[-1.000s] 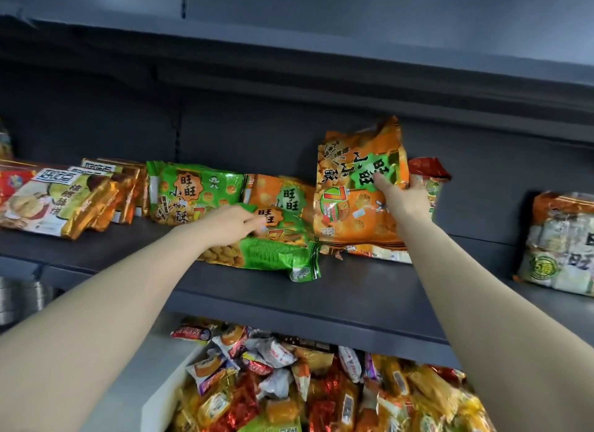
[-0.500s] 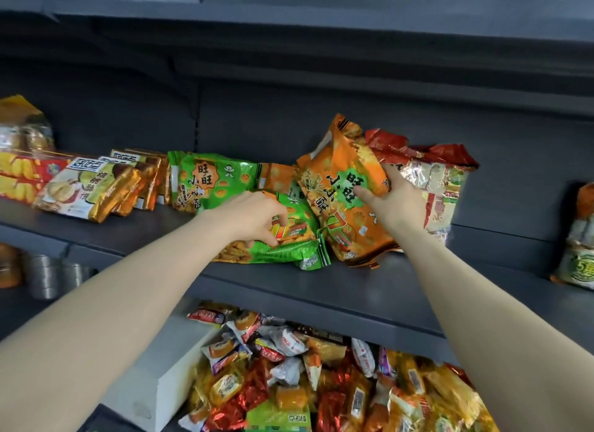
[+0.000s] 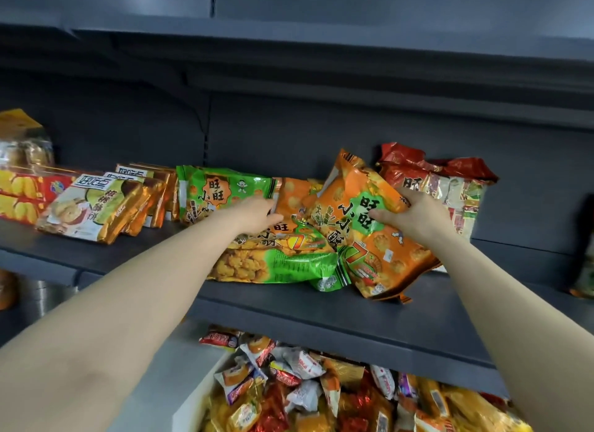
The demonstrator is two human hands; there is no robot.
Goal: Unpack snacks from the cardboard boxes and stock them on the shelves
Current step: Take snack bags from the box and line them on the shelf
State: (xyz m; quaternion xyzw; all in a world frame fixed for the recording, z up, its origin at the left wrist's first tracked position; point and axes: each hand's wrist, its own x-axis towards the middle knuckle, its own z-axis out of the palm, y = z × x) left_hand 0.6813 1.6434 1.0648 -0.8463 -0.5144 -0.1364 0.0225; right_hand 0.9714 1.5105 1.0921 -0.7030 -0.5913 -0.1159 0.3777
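Both arms up on the dark grey metal shelf [image 3: 418, 306]. Right hand [image 3: 408, 213] gripping a crinkly orange snack bag with a green label [image 3: 363, 226], tilted against a red-topped bag of rice crackers [image 3: 450, 187]. Left hand [image 3: 254, 211] resting, fingers fairly straight, on a flat green-and-orange snack bag [image 3: 276, 261]; can't tell if pinching anything.

A dark grey back panel [image 3: 321, 126] runs behind the shelf [image 3: 321, 319] along its whole rear edge, split by a thin vertical slotted strip [image 3: 209, 123] that stands left of the middle. Below the shelf's left end, dim and partly hidden by its front edge, stand some shiny metal cylinders [image 3: 48, 298], with a blurred orange rounded thing [image 3: 6, 290] just beside them at the far left. Under the middle of the front edge a white-walled bin [image 3: 196, 409] shows one corner.
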